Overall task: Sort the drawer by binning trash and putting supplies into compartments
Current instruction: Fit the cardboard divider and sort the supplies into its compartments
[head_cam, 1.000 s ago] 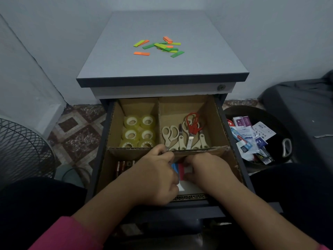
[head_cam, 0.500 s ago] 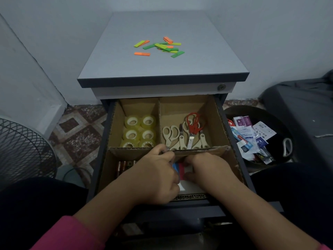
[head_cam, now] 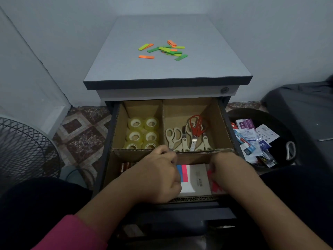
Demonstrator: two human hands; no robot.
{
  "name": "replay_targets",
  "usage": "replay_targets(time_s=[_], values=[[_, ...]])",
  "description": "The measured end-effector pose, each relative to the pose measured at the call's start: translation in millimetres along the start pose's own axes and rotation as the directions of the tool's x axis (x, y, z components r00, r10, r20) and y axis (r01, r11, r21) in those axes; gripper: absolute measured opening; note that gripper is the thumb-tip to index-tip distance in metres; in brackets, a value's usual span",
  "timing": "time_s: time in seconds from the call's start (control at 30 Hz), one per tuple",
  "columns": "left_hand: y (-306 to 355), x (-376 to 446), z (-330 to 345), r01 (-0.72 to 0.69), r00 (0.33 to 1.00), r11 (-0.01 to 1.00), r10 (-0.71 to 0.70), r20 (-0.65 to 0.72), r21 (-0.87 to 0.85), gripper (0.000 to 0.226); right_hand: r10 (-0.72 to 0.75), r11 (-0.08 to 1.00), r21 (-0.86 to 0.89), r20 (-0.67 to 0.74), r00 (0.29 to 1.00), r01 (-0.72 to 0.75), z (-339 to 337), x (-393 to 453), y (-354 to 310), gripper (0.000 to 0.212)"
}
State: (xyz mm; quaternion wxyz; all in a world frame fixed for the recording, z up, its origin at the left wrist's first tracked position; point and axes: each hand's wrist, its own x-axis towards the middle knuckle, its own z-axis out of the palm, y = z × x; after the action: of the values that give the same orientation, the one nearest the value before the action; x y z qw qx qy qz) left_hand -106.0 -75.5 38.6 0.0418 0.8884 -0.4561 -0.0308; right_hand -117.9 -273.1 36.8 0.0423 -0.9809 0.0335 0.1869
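Head cam: both hands are down in the drawer's [head_cam: 115,127] near compartment, left hand [head_cam: 155,175] curled over a sticky-flag pad [head_cam: 193,177], right hand [head_cam: 228,170] on red flags [head_cam: 214,184], can't tell either grip; tape rolls [head_cam: 142,134] and scissors [head_cam: 187,136] sit farther back.

The left hand [head_cam: 155,175] covers most of the batteries [head_cam: 125,166] and part of the sticky-note pad [head_cam: 193,177]. Both hands' fingertips are hidden, so neither grip is clear. The fan [head_cam: 23,152] is cropped at the frame's edge.
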Motion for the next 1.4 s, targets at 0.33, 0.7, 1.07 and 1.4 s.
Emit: replay_targets(time_s=[0.33, 0.7, 1.07, 1.4], values=[[0, -1, -1, 0.005, 1.0, 0.999, -0.005, -0.007, -0.031, 0.049, 0.036, 0.999, 0.019, -0.034, 0.999, -0.035, 1, -9, -4, 0.019], [0, -1, -1, -0.016, 1.0, 1.0, 0.015, -0.023, -0.014, 0.053, 0.054, 0.998, 0.048, -0.037, 0.998, -0.052, -7, -6, 0, 0.021], [7, 1, 1, -0.026, 0.999, 1.0, 0.026, -0.034, -0.013, 0.057, 0.047, 0.883, 0.461, 0.092, 0.995, -0.084, -2, 2, -4, 0.02], [12, 1, 1, 0.0, 1.0, 0.999, -0.001, 0.011, 0.049, 0.045, -0.071, 0.974, 0.22, 0.073, 0.995, 0.053, 1, 3, -5, 0.033]])
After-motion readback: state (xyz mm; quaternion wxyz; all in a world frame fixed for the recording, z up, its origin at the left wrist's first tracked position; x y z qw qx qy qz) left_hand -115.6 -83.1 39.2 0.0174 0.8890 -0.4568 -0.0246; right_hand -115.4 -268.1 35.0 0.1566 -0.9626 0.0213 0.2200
